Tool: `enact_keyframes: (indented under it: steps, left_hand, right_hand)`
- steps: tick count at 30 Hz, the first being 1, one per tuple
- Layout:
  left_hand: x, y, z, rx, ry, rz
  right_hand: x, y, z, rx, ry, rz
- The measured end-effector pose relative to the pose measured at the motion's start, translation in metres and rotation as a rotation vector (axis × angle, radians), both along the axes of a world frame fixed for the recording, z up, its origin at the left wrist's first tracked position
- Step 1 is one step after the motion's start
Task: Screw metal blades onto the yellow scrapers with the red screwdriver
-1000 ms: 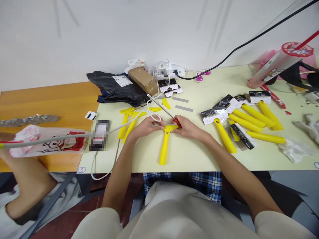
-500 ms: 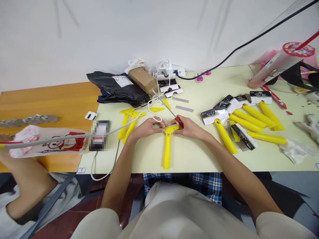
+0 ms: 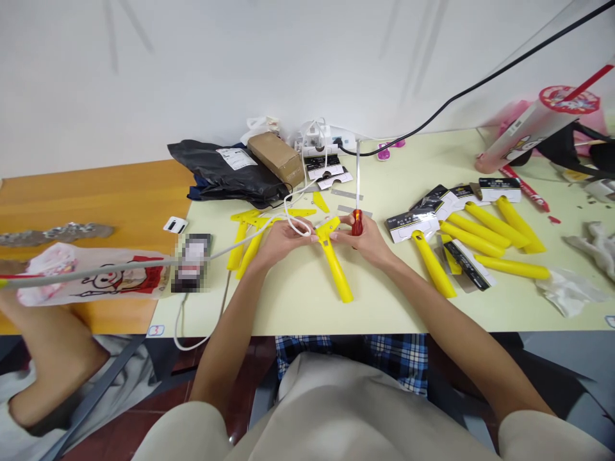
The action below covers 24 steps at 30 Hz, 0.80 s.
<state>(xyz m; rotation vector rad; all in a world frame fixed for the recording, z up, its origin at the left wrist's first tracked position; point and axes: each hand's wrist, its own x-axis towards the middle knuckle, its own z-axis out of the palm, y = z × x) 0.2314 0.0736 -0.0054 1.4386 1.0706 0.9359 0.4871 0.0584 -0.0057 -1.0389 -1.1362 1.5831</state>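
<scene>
A yellow scraper point(image 3: 339, 272) lies tilted between my hands, its handle pointing down and right. My left hand point(image 3: 281, 243) pinches the left side of its wide head. In my right hand point(image 3: 369, 242) is a screwdriver point(image 3: 357, 221) with a red handle, its shaft pointing away from me, while the thumb and fingertips touch the right side of the head. Beyond the scraper lie a loose yellow head piece point(image 3: 321, 202) and flat metal blades point(image 3: 354, 210). Left of my left hand, more yellow scrapers point(image 3: 247, 253) are partly hidden by the hand and a white cable point(image 3: 240, 242).
Several yellow handles point(image 3: 473, 234) with black-and-white cards lie to the right. At the back are a black plastic bag point(image 3: 225, 169), a brown box point(image 3: 276, 157) and a power strip point(image 3: 343, 137). A phone point(image 3: 191, 262) lies left; a tall cup point(image 3: 533, 131) stands right. Another person's arm point(image 3: 52, 346) is at far left.
The scraper's handle end has swung to the right and its head has turned. The screwdriver has swung from pointing up-left to pointing straight away from me.
</scene>
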Motion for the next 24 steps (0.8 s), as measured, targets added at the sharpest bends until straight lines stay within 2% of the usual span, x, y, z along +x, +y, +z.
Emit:
enact_keyframes:
  steps: [2,8,11,17,20,24]
  left_hand:
    - [0.002,0.002,-0.005,0.027,-0.016,0.06]
    - [0.012,0.003,-0.013,0.013,-0.096,0.168]
    - [0.014,0.005,-0.014,0.043,-0.188,0.226]
    - [0.003,0.012,-0.02,0.09,-0.358,0.424]
    - [0.002,0.011,-0.021,0.139,-0.332,0.427]
    - [0.008,0.005,-0.019,0.209,-0.216,0.342]
  right_hand:
    - [-0.004,-0.003,0.002,-0.041,0.037,-0.025]
    - [-0.014,-0.012,0.011,-0.104,0.032,0.065]
    - [-0.015,-0.014,0.012,-0.113,0.05,0.022]
    - [-0.011,-0.011,0.013,-0.145,0.15,-0.064]
    - [-0.011,-0.01,0.013,-0.147,0.155,-0.079]
    - [-0.012,-0.011,0.013,-0.158,0.112,-0.055]
